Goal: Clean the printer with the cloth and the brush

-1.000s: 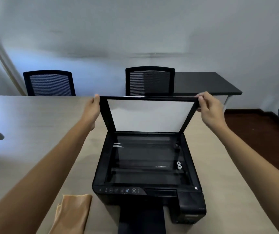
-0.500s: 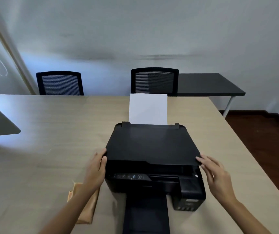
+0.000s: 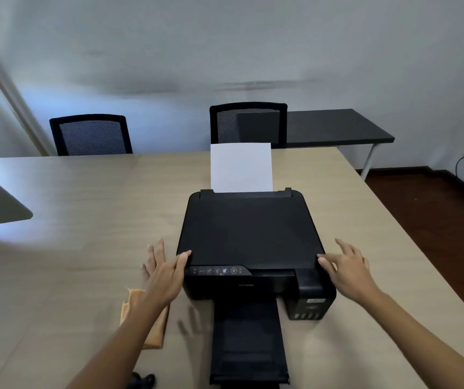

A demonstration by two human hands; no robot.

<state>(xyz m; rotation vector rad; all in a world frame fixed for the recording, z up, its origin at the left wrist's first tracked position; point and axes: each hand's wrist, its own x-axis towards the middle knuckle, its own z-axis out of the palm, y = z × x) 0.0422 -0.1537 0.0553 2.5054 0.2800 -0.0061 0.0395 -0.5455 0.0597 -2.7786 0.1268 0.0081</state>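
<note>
Black printer [image 3: 249, 242] mid-table [image 3: 85, 248], lid shut, white sheet [image 3: 240, 167] upright in rear feed, output tray [image 3: 249, 343] extended toward viewer. Left hand [image 3: 165, 272] at lid's front left corner, fingers spread, thumb tip touching lid edge, gripping nothing. Right hand [image 3: 350, 266] at front right corner, fingers splayed, empty. Orange cloth [image 3: 152, 329] flat on table left of tray, partly under left forearm. Brush not seen.

Two black chairs [image 3: 90, 134] and a dark side table [image 3: 337, 126] stand behind the wooden table [image 3: 71, 220].
</note>
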